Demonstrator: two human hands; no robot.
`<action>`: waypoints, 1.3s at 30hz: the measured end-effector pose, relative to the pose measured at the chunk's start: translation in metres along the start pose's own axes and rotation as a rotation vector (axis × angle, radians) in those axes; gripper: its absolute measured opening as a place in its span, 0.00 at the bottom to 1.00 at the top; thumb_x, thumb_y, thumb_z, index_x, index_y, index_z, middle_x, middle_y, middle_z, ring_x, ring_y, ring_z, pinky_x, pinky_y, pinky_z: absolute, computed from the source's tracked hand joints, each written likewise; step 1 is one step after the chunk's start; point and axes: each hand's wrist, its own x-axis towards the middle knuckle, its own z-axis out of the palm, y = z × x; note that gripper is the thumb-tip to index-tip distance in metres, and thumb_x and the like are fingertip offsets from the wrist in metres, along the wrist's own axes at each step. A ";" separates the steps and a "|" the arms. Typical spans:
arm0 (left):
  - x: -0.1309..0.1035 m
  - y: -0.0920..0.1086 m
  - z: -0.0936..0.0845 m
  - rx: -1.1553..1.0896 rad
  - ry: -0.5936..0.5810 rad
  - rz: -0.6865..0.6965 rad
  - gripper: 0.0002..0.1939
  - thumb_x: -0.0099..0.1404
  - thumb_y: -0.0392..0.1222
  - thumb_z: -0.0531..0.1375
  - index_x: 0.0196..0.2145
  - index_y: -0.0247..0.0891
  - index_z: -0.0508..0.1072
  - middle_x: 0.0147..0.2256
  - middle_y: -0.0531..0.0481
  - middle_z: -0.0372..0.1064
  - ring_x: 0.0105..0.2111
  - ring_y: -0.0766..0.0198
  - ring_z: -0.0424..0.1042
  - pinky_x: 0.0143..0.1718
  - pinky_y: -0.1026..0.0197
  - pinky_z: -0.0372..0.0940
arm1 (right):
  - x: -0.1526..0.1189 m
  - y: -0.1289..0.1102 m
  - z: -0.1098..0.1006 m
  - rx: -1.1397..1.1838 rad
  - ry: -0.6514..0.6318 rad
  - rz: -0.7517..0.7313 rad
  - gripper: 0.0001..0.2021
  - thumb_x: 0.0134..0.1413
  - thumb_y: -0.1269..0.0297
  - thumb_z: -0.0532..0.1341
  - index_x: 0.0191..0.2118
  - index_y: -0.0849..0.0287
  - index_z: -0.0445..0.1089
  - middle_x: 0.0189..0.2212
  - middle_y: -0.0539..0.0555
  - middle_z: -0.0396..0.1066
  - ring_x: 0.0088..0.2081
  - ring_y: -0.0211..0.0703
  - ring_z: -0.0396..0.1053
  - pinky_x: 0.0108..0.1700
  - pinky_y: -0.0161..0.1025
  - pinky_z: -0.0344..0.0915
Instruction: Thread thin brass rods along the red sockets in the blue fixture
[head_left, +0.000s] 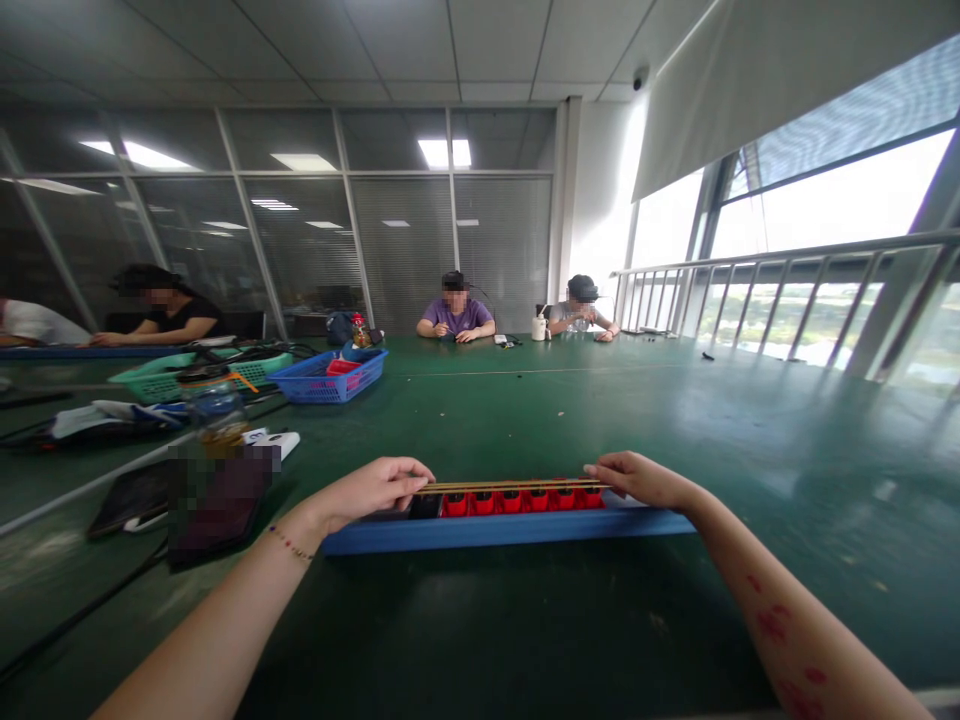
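A long blue tray [510, 532] lies across the green table in front of me, with a row of several red pieces with black centres [510, 501] in it. Thin yellowish sticks [517, 486] span the space above the row. My left hand [382, 490] pinches their left end between thumb and fingers, over the tray's left part. At the right end, my right hand [634, 478] has its fingers closed on the sticks. A black piece [425, 506] sits in the tray beside my left hand.
Left on the table [465, 420] are a blue basket [330, 385], a green basket [154, 380], a jar [217, 405], a dark pouch [225, 505] and cables. Two people sit across the table; others sit at far left. A white mug [539, 329] stands near the far edge.
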 end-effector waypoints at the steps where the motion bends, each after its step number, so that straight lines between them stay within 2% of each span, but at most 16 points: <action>1: 0.000 0.000 0.000 0.016 0.011 0.011 0.23 0.53 0.57 0.53 0.40 0.36 0.67 0.20 0.56 0.59 0.21 0.71 0.57 0.21 0.69 0.49 | 0.000 0.000 0.000 0.005 0.001 0.006 0.24 0.47 0.42 0.49 0.23 0.61 0.64 0.17 0.46 0.57 0.20 0.33 0.53 0.23 0.32 0.51; 8: -0.001 0.002 0.000 0.021 0.023 0.004 0.24 0.52 0.57 0.54 0.40 0.36 0.67 0.23 0.55 0.60 0.22 0.70 0.58 0.22 0.70 0.50 | 0.001 0.003 0.000 -0.044 -0.021 0.060 0.27 0.47 0.41 0.48 0.18 0.61 0.64 0.14 0.48 0.60 0.18 0.34 0.54 0.23 0.33 0.52; 12: 0.000 0.001 0.000 0.022 0.040 0.015 0.23 0.52 0.56 0.55 0.39 0.36 0.67 0.24 0.54 0.61 0.24 0.70 0.59 0.23 0.70 0.52 | 0.002 0.002 0.001 -0.016 0.018 0.019 0.24 0.46 0.42 0.51 0.22 0.61 0.65 0.16 0.47 0.59 0.19 0.33 0.53 0.22 0.32 0.50; 17: 0.001 0.000 0.000 0.099 0.085 0.019 0.25 0.52 0.59 0.54 0.37 0.35 0.69 0.27 0.52 0.64 0.27 0.66 0.63 0.25 0.68 0.56 | 0.005 0.003 0.001 0.144 0.187 -0.028 0.23 0.44 0.43 0.53 0.22 0.61 0.64 0.17 0.46 0.57 0.21 0.33 0.53 0.23 0.32 0.51; 21: 0.002 0.002 0.000 0.093 0.134 0.032 0.26 0.53 0.60 0.51 0.38 0.37 0.71 0.36 0.49 0.69 0.35 0.61 0.66 0.33 0.66 0.60 | 0.011 0.010 0.001 0.276 0.395 0.033 0.23 0.46 0.43 0.51 0.22 0.61 0.63 0.18 0.48 0.58 0.22 0.34 0.55 0.25 0.33 0.53; 25: 0.002 0.002 -0.002 0.061 0.156 0.066 0.24 0.54 0.59 0.52 0.42 0.41 0.69 0.42 0.50 0.68 0.41 0.60 0.65 0.40 0.65 0.59 | 0.016 0.025 -0.004 0.354 0.452 0.066 0.23 0.45 0.43 0.52 0.24 0.61 0.64 0.18 0.49 0.60 0.22 0.35 0.56 0.26 0.34 0.55; 27: 0.004 -0.001 -0.005 0.101 0.231 0.091 0.24 0.54 0.59 0.52 0.42 0.41 0.69 0.42 0.48 0.69 0.41 0.59 0.66 0.41 0.63 0.59 | 0.018 0.034 -0.007 0.358 0.479 0.076 0.23 0.45 0.43 0.52 0.24 0.62 0.65 0.19 0.49 0.60 0.22 0.35 0.56 0.26 0.34 0.55; 31: 0.008 -0.009 -0.017 0.228 0.537 0.144 0.26 0.54 0.60 0.51 0.42 0.39 0.69 0.42 0.46 0.69 0.41 0.57 0.65 0.42 0.62 0.59 | 0.026 0.049 -0.009 0.310 0.493 0.109 0.23 0.46 0.43 0.52 0.25 0.62 0.66 0.19 0.50 0.61 0.22 0.35 0.57 0.26 0.33 0.56; 33: 0.008 -0.010 -0.022 0.279 0.602 0.144 0.25 0.54 0.60 0.51 0.40 0.39 0.70 0.40 0.47 0.69 0.41 0.57 0.66 0.41 0.63 0.59 | 0.032 0.052 -0.008 0.244 0.474 0.120 0.24 0.46 0.43 0.51 0.24 0.62 0.66 0.19 0.50 0.62 0.22 0.36 0.57 0.25 0.33 0.56; 36: 0.004 -0.005 -0.027 0.318 0.546 0.145 0.22 0.54 0.59 0.52 0.36 0.40 0.72 0.38 0.49 0.71 0.39 0.57 0.67 0.39 0.64 0.59 | 0.042 0.051 -0.007 0.039 0.429 0.124 0.25 0.45 0.42 0.51 0.23 0.61 0.68 0.16 0.49 0.61 0.21 0.36 0.57 0.24 0.33 0.54; 39: -0.003 0.003 -0.027 0.378 0.405 0.171 0.21 0.54 0.57 0.52 0.33 0.40 0.73 0.35 0.50 0.72 0.36 0.58 0.68 0.37 0.64 0.60 | 0.053 0.046 -0.008 -0.162 0.347 0.078 0.23 0.43 0.43 0.53 0.24 0.60 0.70 0.16 0.49 0.63 0.21 0.36 0.59 0.23 0.33 0.52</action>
